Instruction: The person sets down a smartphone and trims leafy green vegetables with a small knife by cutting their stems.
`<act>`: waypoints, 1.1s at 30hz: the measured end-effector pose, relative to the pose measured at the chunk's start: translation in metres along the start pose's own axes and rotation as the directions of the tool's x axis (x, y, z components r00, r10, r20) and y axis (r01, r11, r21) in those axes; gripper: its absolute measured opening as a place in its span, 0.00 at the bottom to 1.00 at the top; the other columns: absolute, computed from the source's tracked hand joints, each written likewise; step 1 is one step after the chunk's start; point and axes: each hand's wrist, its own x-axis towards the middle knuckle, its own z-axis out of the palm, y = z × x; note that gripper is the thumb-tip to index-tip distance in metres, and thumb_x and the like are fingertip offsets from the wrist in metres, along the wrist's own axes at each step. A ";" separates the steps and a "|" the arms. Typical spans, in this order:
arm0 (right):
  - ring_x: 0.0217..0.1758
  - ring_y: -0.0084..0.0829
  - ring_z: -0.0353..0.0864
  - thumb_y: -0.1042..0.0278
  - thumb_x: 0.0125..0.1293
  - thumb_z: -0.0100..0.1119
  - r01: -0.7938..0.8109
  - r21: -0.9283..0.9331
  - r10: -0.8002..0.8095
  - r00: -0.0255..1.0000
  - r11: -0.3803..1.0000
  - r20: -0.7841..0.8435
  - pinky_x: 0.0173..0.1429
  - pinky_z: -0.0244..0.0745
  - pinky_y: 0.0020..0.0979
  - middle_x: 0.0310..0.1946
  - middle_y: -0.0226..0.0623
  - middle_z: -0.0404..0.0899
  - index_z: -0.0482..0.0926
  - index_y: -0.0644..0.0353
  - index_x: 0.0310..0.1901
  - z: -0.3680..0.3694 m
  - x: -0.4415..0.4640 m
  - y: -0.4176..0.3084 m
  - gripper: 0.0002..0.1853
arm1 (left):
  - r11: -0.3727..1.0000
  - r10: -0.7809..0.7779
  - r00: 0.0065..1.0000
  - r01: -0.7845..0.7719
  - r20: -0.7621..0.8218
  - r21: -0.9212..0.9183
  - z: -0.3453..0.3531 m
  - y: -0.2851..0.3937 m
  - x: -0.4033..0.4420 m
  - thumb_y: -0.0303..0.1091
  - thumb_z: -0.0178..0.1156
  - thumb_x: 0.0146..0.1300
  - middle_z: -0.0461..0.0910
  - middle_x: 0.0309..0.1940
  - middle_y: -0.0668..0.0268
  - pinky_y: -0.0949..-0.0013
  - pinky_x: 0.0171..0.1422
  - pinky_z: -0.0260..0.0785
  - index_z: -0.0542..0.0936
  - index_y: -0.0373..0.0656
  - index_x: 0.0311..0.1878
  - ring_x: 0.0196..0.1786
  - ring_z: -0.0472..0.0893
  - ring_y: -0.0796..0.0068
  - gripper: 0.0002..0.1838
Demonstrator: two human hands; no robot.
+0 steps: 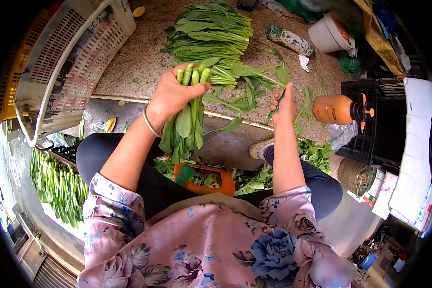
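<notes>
The table [146, 60] is a low slab of speckled, pinkish stone, strewn with loose leaves and crumbs of debris; across its far part lies a thick heap of leafy greens [209, 33], stems pointing right; the left hand [175, 93] grasps a bunch of greens [185, 122] at the table's near edge, cut stem ends up, leaves hanging down past the edge; the right hand [284, 103] is curled round a green-handled tool [272, 113], mostly hidden, with a loose leafy stalk [257, 73] reaching to its fingers, though whether it is gripped I cannot tell.

On the table's right stand an orange spray bottle [329, 109] and, farther off, a white bucket [327, 34] beside a wrapped roll [290, 41]; a tilted white basket [93, 62] fills the left; under the edge, leaf scraps [254, 182] surround an orange container [229, 185] on the floor; more greens [60, 189] stand in a row at lower left; a black crate [357, 141] and white foam panel [413, 144] crowd the right.
</notes>
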 end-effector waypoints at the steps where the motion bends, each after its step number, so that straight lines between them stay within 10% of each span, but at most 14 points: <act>1: 0.18 0.17 0.61 0.59 0.61 0.58 0.059 -0.228 -0.076 0.995 0.972 -0.069 0.20 0.59 0.19 0.26 0.29 0.71 0.62 0.56 0.62 0.001 0.014 0.010 0.29 | 0.999 -0.019 1.000 0.018 -0.005 -0.029 0.000 0.000 0.000 0.23 0.63 0.50 0.80 0.37 0.64 0.75 0.47 0.70 0.74 0.37 0.43 0.40 0.78 0.78 0.15; 8: 0.34 0.33 0.79 0.64 0.57 0.61 0.438 -0.669 -0.183 0.890 0.601 0.418 0.42 0.75 0.35 0.49 0.42 0.75 0.61 0.56 0.63 0.025 0.083 0.080 0.32 | 0.994 -0.065 0.997 0.062 -0.031 -0.088 -0.004 -0.002 0.002 0.21 0.62 0.50 0.80 0.36 0.64 0.75 0.46 0.71 0.74 0.37 0.41 0.41 0.79 0.76 0.13; 10: 0.39 0.39 0.80 0.65 0.56 0.61 0.556 -0.787 -0.228 0.830 0.267 0.509 0.44 0.74 0.39 0.48 0.42 0.76 0.62 0.56 0.62 0.022 0.107 0.098 0.32 | 0.995 -0.055 0.998 0.051 -0.043 -0.087 -0.005 0.000 0.002 0.21 0.62 0.50 0.80 0.36 0.64 0.75 0.46 0.71 0.74 0.37 0.40 0.41 0.79 0.76 0.13; 14: 0.44 0.42 0.79 0.65 0.56 0.60 0.384 -0.868 -0.082 0.922 0.315 0.379 0.46 0.73 0.40 0.45 0.45 0.77 0.66 0.58 0.59 0.017 0.092 0.058 0.28 | 0.995 -0.049 0.997 0.043 -0.059 -0.092 -0.010 0.002 0.002 0.22 0.63 0.49 0.80 0.37 0.63 0.74 0.44 0.71 0.74 0.38 0.38 0.40 0.79 0.77 0.12; 16: 0.42 0.40 0.79 0.63 0.56 0.61 0.242 -0.930 -0.463 0.881 0.276 0.092 0.47 0.71 0.37 0.42 0.45 0.78 0.73 0.61 0.52 0.012 0.083 0.049 0.22 | 0.997 -0.044 0.997 0.039 -0.070 -0.074 -0.012 -0.002 0.002 0.22 0.63 0.49 0.80 0.37 0.63 0.75 0.44 0.71 0.75 0.39 0.38 0.39 0.79 0.78 0.12; 19: 0.40 0.39 0.79 0.62 0.55 0.62 0.528 -0.798 -0.644 0.725 0.289 0.246 0.46 0.71 0.35 0.42 0.44 0.78 0.77 0.64 0.45 0.019 0.061 0.057 0.19 | 1.000 0.002 0.997 -0.002 -0.077 0.006 -0.013 -0.008 0.004 0.24 0.64 0.50 0.80 0.36 0.64 0.75 0.43 0.70 0.75 0.39 0.39 0.38 0.78 0.80 0.13; 20: 0.40 0.36 0.79 0.62 0.53 0.63 0.578 -0.612 -0.490 0.807 0.540 0.329 0.45 0.71 0.34 0.41 0.44 0.79 0.78 0.62 0.44 0.022 0.066 0.069 0.18 | 0.999 0.009 0.995 -0.004 -0.102 0.049 -0.013 -0.009 0.004 0.24 0.63 0.50 0.80 0.35 0.66 0.76 0.43 0.70 0.75 0.39 0.39 0.37 0.77 0.81 0.12; 23: 0.39 0.33 0.80 0.62 0.52 0.65 0.643 -0.636 -0.360 0.765 0.426 0.533 0.44 0.71 0.32 0.38 0.41 0.80 0.79 0.60 0.44 0.041 0.037 0.088 0.17 | 0.994 0.013 0.989 0.003 -0.148 0.108 -0.013 -0.009 0.004 0.24 0.63 0.50 0.80 0.33 0.69 0.77 0.41 0.69 0.76 0.39 0.37 0.35 0.76 0.84 0.11; 27: 0.35 0.31 0.79 0.64 0.51 0.65 0.608 -0.708 -0.294 0.794 0.360 0.532 0.41 0.71 0.30 0.33 0.38 0.81 0.80 0.58 0.42 0.048 0.039 0.087 0.16 | 0.990 0.053 0.982 -0.027 -0.182 0.140 -0.016 -0.011 0.003 0.25 0.64 0.49 0.79 0.31 0.71 0.79 0.37 0.68 0.77 0.39 0.35 0.31 0.74 0.86 0.09; 33: 0.31 0.20 0.76 0.72 0.54 0.63 0.525 -0.298 -0.387 0.824 0.797 0.414 0.36 0.70 0.22 0.27 0.31 0.78 0.80 0.64 0.40 0.057 0.037 0.045 0.11 | 0.970 0.026 0.997 -0.008 -0.070 0.245 -0.017 -0.003 -0.004 0.27 0.66 0.48 0.77 0.26 0.73 0.79 0.33 0.67 0.77 0.38 0.35 0.28 0.72 0.87 0.10</act>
